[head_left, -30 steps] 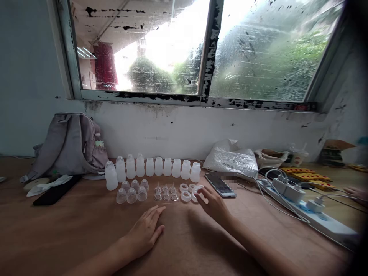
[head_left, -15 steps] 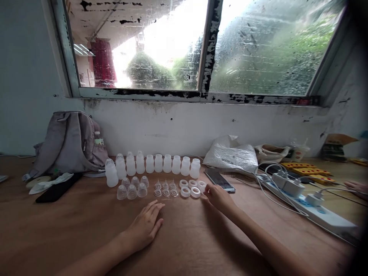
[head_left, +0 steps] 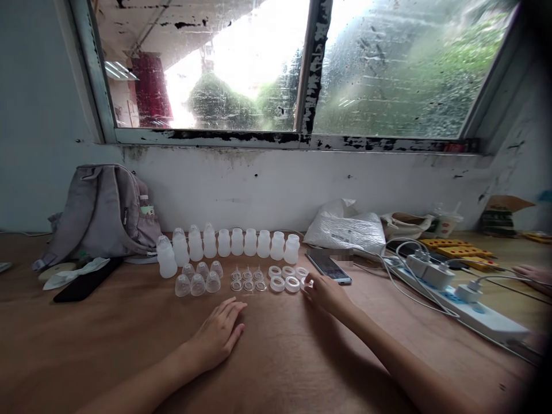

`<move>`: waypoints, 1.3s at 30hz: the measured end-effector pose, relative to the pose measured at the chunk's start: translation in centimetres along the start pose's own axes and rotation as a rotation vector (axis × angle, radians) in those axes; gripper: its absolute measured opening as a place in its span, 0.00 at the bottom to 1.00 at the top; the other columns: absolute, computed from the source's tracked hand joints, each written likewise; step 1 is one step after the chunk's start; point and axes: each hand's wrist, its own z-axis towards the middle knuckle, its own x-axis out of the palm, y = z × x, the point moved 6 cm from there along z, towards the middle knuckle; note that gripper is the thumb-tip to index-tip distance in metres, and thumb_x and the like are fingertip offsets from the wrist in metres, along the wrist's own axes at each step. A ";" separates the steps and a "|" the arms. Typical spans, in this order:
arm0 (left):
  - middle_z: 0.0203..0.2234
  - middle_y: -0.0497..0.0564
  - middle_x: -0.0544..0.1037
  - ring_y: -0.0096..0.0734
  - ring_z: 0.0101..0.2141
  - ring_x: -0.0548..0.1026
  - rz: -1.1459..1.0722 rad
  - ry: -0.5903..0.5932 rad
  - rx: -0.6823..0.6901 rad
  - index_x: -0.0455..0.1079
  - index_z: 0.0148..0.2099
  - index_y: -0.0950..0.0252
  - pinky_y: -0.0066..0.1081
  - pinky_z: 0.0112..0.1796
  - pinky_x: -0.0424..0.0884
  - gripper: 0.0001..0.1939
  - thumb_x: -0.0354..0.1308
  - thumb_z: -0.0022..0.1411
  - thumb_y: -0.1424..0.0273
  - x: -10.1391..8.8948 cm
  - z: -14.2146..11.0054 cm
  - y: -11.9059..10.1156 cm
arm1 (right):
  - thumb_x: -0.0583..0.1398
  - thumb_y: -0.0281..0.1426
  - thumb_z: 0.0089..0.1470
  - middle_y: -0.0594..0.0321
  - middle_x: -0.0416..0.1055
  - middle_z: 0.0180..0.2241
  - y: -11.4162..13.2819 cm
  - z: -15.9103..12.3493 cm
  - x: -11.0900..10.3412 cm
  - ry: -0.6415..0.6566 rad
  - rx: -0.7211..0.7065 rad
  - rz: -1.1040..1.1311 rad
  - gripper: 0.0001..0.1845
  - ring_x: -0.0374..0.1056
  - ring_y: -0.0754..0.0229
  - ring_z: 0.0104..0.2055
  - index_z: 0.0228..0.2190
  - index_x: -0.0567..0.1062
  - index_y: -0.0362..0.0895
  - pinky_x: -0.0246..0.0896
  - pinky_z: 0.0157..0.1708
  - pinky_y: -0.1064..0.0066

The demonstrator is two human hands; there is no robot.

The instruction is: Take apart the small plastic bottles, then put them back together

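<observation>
My left hand (head_left: pixel 219 333) lies flat on the table, fingers stretched out, holding nothing. The fingers of my right hand (head_left: pixel 324 294) are closed at a white bottle collar ring (head_left: pixel 304 283) in the front right of a ring group; they partly hide it. Other white rings (head_left: pixel 292 284) lie beside it in two rows. Left of them are clear nipples (head_left: pixel 248 279), also in two rows, then clear domed caps (head_left: pixel 198 284). Behind stands a row of frosted baby bottles (head_left: pixel 250 242); the leftmost bottles (head_left: pixel 167 259) carry clear caps, while those on the right are uncapped.
A phone (head_left: pixel 330 267) lies right of the rings, before a silver plastic bag (head_left: pixel 345 227). Farther right are a power strip (head_left: pixel 487 319) with chargers and cables, and another person's hand (head_left: pixel 532 275). A grey backpack (head_left: pixel 101 213) and black pouch (head_left: pixel 86 282) are at left.
My right hand has shifted slightly at the right end of the rings, and the back right ring shows more clearly. My left hand rests in place. The view has tilted a little.
</observation>
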 end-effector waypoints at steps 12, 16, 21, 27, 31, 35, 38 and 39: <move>0.43 0.55 0.71 0.36 0.41 0.69 0.451 -0.125 -0.318 0.62 0.48 0.64 0.34 0.41 0.63 0.15 0.42 0.61 0.72 -13.4 11.6 9.5 | 0.51 0.31 0.50 0.55 0.66 0.38 4.9 -0.9 -0.8 -0.264 -0.302 0.302 0.17 0.66 0.56 0.36 0.44 0.61 0.44 0.60 0.34 0.66; 0.42 0.60 0.72 0.46 0.47 0.64 0.517 -0.115 -0.414 0.64 0.46 0.68 0.44 0.46 0.54 0.15 0.47 0.58 0.68 -15.0 14.4 13.6 | 0.51 0.29 0.51 0.54 0.64 0.40 5.6 -1.7 -0.6 -0.279 -0.372 0.386 0.17 0.65 0.56 0.39 0.45 0.60 0.45 0.61 0.36 0.64; 0.37 0.60 0.74 0.41 0.42 0.69 0.537 -0.078 -0.398 0.66 0.42 0.70 0.37 0.45 0.56 0.14 0.48 0.58 0.66 -13.4 14.8 14.3 | 0.52 0.29 0.52 0.54 0.63 0.40 5.5 -2.1 -1.2 -0.280 -0.377 0.420 0.16 0.65 0.57 0.38 0.44 0.60 0.44 0.61 0.38 0.63; 0.36 0.58 0.73 0.42 0.40 0.69 0.566 -0.157 -0.359 0.66 0.40 0.68 0.35 0.42 0.58 0.15 0.47 0.57 0.63 -16.3 13.0 11.0 | 0.51 0.30 0.53 0.55 0.64 0.37 5.5 -2.5 -2.2 -0.321 -0.386 0.472 0.13 0.64 0.60 0.34 0.43 0.61 0.44 0.61 0.36 0.66; 0.32 0.52 0.72 0.34 0.30 0.71 0.399 -0.400 -0.284 0.63 0.39 0.65 0.32 0.35 0.62 0.17 0.48 0.56 0.58 -18.9 9.3 5.9 | 0.50 0.30 0.54 0.55 0.64 0.38 6.5 -3.3 -2.7 -0.344 -0.466 0.471 0.13 0.63 0.58 0.38 0.43 0.62 0.45 0.60 0.37 0.65; 0.19 0.44 0.67 0.27 0.21 0.68 -0.177 -0.462 -0.270 0.60 0.38 0.64 0.26 0.25 0.63 0.17 0.51 0.54 0.55 -15.3 4.4 1.9 | 0.54 0.34 0.52 0.51 0.60 0.45 7.9 -4.8 -2.9 -0.342 -0.573 0.485 0.23 0.60 0.54 0.44 0.49 0.56 0.44 0.59 0.41 0.62; 0.23 0.46 0.69 0.26 0.23 0.70 -0.633 -0.294 -0.251 0.57 0.37 0.64 0.26 0.26 0.66 0.16 0.52 0.54 0.58 -9.0 1.9 0.0 | 0.58 0.39 0.48 0.48 0.56 0.50 9.1 -6.0 -2.6 -0.257 -0.657 0.514 0.35 0.57 0.51 0.49 0.53 0.50 0.43 0.58 0.44 0.60; 0.29 0.49 0.69 0.26 0.26 0.71 -0.737 -0.259 -0.255 0.57 0.36 0.64 0.27 0.27 0.68 0.15 0.53 0.54 0.58 -7.1 1.3 -0.3 | 0.58 0.40 0.47 0.48 0.57 0.50 9.4 -6.3 -2.3 -0.211 -0.682 0.518 0.35 0.58 0.51 0.49 0.53 0.51 0.43 0.58 0.44 0.61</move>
